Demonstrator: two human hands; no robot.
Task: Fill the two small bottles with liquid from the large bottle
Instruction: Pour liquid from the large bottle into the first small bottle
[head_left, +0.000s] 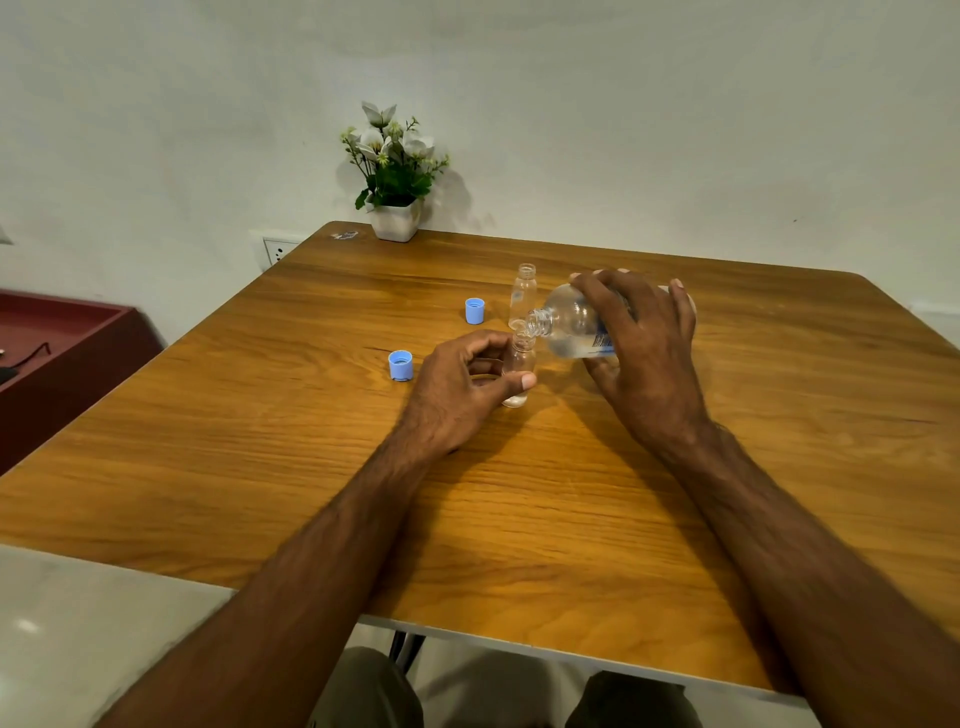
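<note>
Wood-grain table (260, 467) carries everything: near its middle the left hand (457, 395) curls around the near small bottle (517, 374), which stands upright with a little liquid at its bottom, while the right hand (644, 353) grips the large clear bottle (576, 325), tipped sideways so its open neck sits just above the small bottle's mouth. Left of the hands lie two blue caps (400, 365), apart from each other; just behind stands the second small bottle (522, 293), uncapped, and a potted white flower (393, 176) stands at the far edge.
</note>
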